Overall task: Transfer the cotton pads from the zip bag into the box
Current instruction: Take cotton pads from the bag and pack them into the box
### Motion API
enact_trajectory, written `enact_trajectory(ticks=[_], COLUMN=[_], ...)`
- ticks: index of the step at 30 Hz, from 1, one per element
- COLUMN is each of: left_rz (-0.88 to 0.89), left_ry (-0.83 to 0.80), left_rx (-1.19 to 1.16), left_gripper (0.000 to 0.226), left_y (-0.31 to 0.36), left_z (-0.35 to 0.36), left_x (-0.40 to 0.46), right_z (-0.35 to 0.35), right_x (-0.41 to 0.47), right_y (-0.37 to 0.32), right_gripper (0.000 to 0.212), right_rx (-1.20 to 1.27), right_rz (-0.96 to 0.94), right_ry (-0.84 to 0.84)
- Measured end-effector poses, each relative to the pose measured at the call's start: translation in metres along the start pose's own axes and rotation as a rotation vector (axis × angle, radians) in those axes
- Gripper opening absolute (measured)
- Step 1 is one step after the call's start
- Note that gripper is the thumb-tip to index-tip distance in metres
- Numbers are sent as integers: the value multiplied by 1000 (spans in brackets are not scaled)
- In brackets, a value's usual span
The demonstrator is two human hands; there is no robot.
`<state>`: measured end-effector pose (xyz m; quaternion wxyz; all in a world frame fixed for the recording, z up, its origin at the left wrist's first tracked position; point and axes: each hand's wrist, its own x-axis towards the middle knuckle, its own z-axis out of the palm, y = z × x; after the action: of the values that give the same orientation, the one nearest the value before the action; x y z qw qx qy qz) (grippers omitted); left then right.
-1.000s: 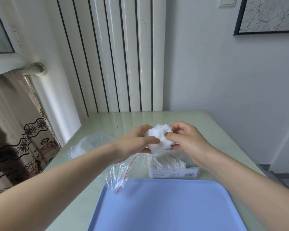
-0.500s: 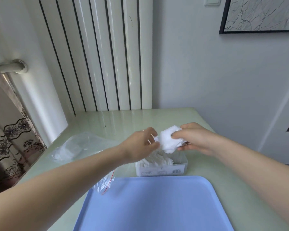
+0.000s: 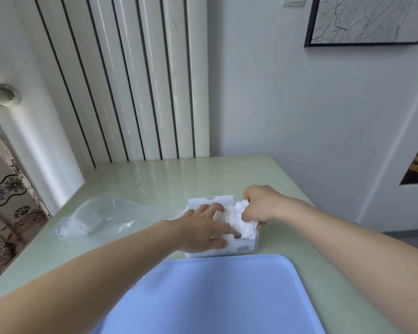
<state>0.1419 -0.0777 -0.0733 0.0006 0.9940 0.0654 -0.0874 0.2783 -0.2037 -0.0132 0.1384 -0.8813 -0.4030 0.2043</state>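
A clear plastic box point(image 3: 245, 248) with a barcode label stands on the table just beyond the blue tray, its white lid up at the back. White cotton pads point(image 3: 241, 222) fill it. My right hand point(image 3: 258, 206) grips a bunch of the pads and holds it down in the box's right side. My left hand point(image 3: 206, 227) lies flat over the left part of the box, fingers stretched out on the pads. A clear zip bag point(image 3: 101, 216) lies crumpled on the table to the left, with some white pads still showing inside.
A light blue tray point(image 3: 215, 297) lies at the near edge of the pale green table point(image 3: 159, 174). A white ribbed radiator and wall stand behind the table. A patterned curtain hangs at the far left.
Both hands have come down from above the box. The bunch of pads, held in the air before, is now pressed into the box; my left hand has let go and flattened on top.
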Motion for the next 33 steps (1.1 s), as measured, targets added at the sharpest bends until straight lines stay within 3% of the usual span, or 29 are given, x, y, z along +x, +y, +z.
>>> enact_trajectory(ticks=[2,8,12,19,23,29,33], left_rz=[37,67,73,54,88,61,29], left_ry=[35,96,145,195,196,276,262], left_rx=[-16,-71,-93,-111,-132,-211,-231], left_gripper=[36,41,41,45,36,50,57], left_y=[-7,-19,-19,-15,-19,-18,-16], left_z=[4,19,26,31,27,29,29], left_x=[-1,-3,-6,-7,-14,-14,-12], right_z=[7,18,25,31,28,31,44], right_x=[0,4,2,7,7,4,3], right_y=[-3,-15,-18,-18,-13,-21,-27], right_gripper=[11,29,11,28,9,22,18], right_rx=[-123,-401,-481,-227,20,23,163], right_rz=[-28,-126,-105,16,73,88,78], right_ry=[14,66,-33,-122,-274,-254,-249])
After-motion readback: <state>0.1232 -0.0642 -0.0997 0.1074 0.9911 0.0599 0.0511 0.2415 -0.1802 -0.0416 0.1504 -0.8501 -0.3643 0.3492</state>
